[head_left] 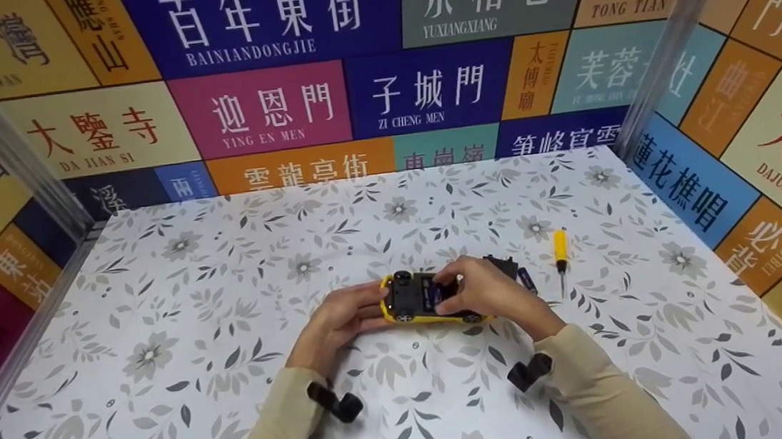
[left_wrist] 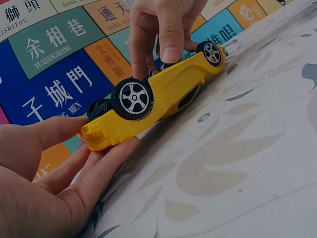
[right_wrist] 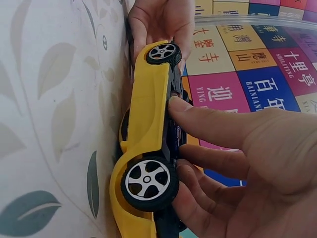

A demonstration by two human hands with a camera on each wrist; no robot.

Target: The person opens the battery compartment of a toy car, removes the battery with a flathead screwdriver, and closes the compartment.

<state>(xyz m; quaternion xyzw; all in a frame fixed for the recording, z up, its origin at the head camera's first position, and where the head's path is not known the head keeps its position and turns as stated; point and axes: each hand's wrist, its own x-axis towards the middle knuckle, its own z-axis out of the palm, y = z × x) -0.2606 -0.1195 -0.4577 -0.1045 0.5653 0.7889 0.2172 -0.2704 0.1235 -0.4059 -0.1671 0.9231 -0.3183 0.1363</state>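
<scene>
Your left hand [head_left: 338, 321] is lying on the flowered tablecloth [head_left: 181, 354], left of centre. Its fingers are nearly straight and relaxed, cupping the end of the yellow toy car [head_left: 422, 300] rather than gripping it. In the left wrist view, your left-hand fingertips [left_wrist: 116, 151] are touching the car's yellow tail while the thumb is reaching along above it.

The toy car [left_wrist: 153, 96] is lying upside down at the middle of the table, its yellow body resting on the cloth and its black underside facing up. Its wheels [right_wrist: 147, 182] are sticking up clear of the surface.

Your right hand [head_left: 485, 291] is coming in over the car from the right. It is curling round the car: the thumb [right_wrist: 208, 124] is pressing on the edge of the dark underside, and the other fingers [right_wrist: 198, 191] are wrapping in beside the near wheel. In the left wrist view, one fingertip [left_wrist: 171, 42] is pressing down on the yellow side between the two wheels.

Just past your right hand, a small dark part [head_left: 507, 266] is lying on the cloth, partly hidden. Farther right, apart from both hands, a screwdriver [head_left: 560, 252] with a yellow handle is lying with its tip pointing toward you.
</scene>
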